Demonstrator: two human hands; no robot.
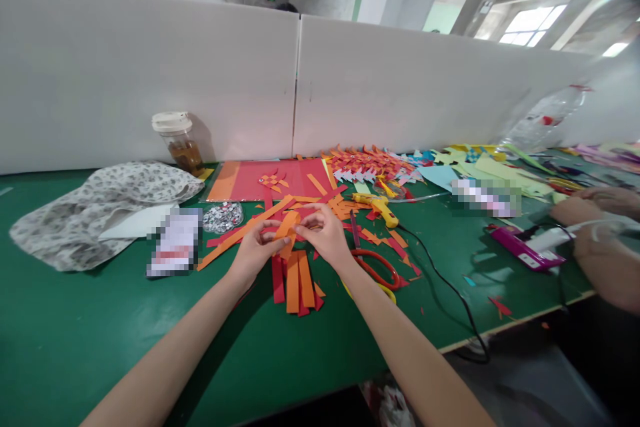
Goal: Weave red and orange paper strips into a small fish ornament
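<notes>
Between my two hands is an orange paper strip (287, 227), bent or folded, held above the table. My left hand (257, 250) pinches its lower left part with thumb and fingers. On the other side, the fingertips of my right hand (323, 230) close on its upper right edge. Just below lie orange paper strips (299, 283) and red paper strips (278, 279), fanned towards me. A woven orange paper fish (273, 180) rests on a red sheet (300, 173) behind my hands. Scissors with a red and yellow handle (383, 270) lie beside my right wrist.
A yellow glue gun (377, 205) trails a black cord. Finished paper fish (365, 163) are heaped behind it. To the left are a bag of small eyes (223, 217), a patterned cloth (110, 207) and a lidded cup (180, 143). At right, another person's hands (600, 213) are near a purple device (525, 250).
</notes>
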